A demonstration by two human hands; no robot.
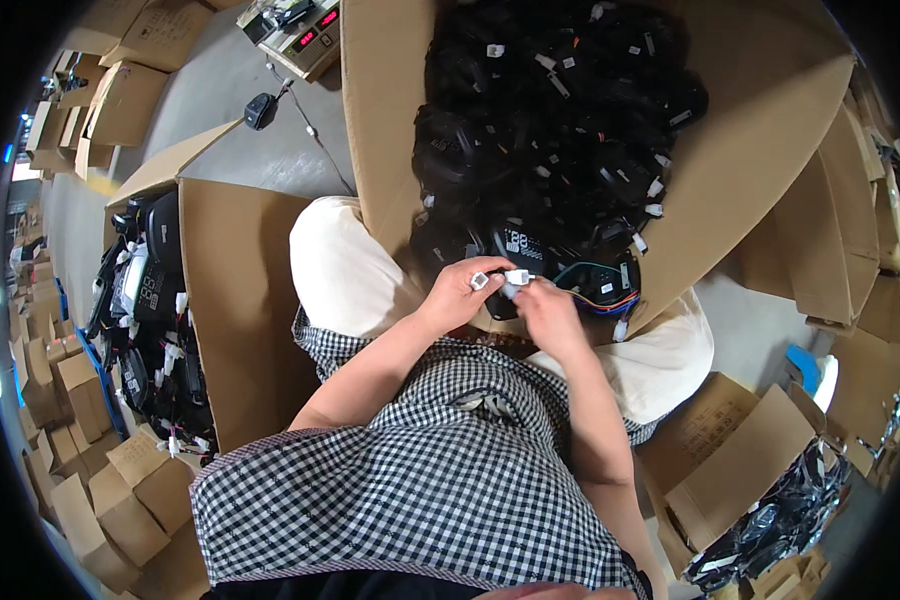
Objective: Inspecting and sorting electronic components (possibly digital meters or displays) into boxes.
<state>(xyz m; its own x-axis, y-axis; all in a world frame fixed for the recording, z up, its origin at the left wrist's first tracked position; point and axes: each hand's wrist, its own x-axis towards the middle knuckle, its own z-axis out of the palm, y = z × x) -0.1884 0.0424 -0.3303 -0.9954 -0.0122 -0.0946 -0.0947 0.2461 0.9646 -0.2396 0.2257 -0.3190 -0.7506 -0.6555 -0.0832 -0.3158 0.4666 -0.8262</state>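
Observation:
Both my hands meet at the near edge of a large open carton (390, 120) filled with black electronic display units (550, 130). My left hand (460, 298) is closed, with a white plug connector (479, 281) sticking out between its fingers. Pinched in my right hand (552, 315) is another white plug connector (517, 277), close beside the first; whether the two touch I cannot tell. Just beyond my fingers lies a black display unit (520, 244) with printed segments. To the right of it, coloured wires (605, 300) loop around a unit with its inside showing.
At left stands an open carton (245, 300) holding more black units with white connectors. Another carton (740, 470) at lower right contains black items in clear plastic. An instrument with red digits (315, 38) sits at the far left, its cable trailing to a small black device (260, 111).

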